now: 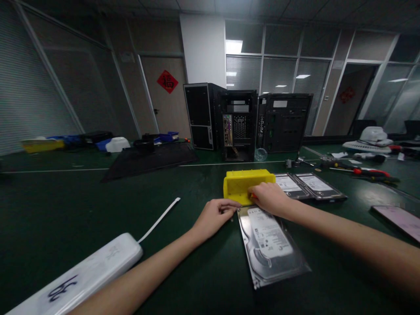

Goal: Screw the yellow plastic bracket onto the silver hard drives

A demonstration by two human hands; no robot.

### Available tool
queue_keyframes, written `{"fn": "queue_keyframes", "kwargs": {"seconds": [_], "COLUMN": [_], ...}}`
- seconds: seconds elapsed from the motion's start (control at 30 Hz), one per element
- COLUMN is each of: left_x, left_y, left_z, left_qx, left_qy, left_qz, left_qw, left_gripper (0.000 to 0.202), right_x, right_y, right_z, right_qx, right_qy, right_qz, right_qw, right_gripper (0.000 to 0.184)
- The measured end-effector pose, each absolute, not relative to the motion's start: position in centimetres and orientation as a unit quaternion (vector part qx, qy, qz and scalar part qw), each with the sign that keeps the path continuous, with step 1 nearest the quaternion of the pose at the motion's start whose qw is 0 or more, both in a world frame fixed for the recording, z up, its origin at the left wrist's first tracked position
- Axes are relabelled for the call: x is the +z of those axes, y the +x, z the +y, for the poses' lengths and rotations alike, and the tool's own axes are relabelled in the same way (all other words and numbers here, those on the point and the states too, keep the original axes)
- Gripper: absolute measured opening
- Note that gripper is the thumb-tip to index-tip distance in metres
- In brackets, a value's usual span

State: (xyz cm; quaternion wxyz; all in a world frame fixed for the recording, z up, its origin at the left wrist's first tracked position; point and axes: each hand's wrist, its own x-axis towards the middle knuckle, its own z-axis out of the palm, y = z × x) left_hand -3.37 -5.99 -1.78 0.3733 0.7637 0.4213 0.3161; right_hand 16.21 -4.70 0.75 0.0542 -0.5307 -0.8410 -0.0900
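A yellow plastic bin (pixel 250 176) lies on the green table with its open side towards me. My right hand (pixel 267 197) reaches into its mouth, fingers curled, with a small bit of orange-red showing at the fingertips. Directly in front of the bin lies a hard drive (pixel 267 238) in a clear plastic bag, label up. My left hand (pixel 215 216) rests at the drive's upper left corner, by the bin's lower edge, thumb and fingers drawn together. What lies between those fingers is hidden. Small specks sit on the table just beside them.
Two more hard drives (pixel 316 183) lie behind my right forearm. A white power strip (pixel 108 258) is at the front left. Computer cases (pixel 239 127) stand at the back. Screwdrivers (pixel 364 171) and a pink-screened device (pixel 398 221) are on the right; a black panel (pixel 151 159) is back left.
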Motion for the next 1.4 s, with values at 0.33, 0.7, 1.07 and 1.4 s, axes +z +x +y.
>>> {"fn": "queue_keyframes", "kwargs": {"seconds": [0.33,0.7,1.07,1.4], "left_x": [-1.7,-1.6,-1.6,-1.5], "left_y": [-3.3,-3.3,-3.3,-3.3], "left_z": [-6.1,-6.3,-6.2,-6.3], "left_qx": [0.318,0.313,0.323,0.320], "left_qy": [0.762,0.760,0.760,0.767], "left_qz": [0.421,0.425,0.419,0.425], "left_qw": [0.375,0.379,0.376,0.357], "left_gripper": [0.027,0.025,0.024,0.024], "right_x": [0.9,2.4,2.7,2.7], "right_y": [16.2,16.5,16.5,16.2], "right_z": [-5.0,-6.7,-10.1,-11.1], "right_qx": [-0.070,0.130,0.340,0.291], "right_qy": [-0.532,-0.460,-0.362,-0.369], "right_qz": [-0.841,-0.868,-0.854,-0.866], "right_qw": [0.068,0.133,0.154,0.171], "right_gripper": [0.028,0.026,0.019,0.016]}}
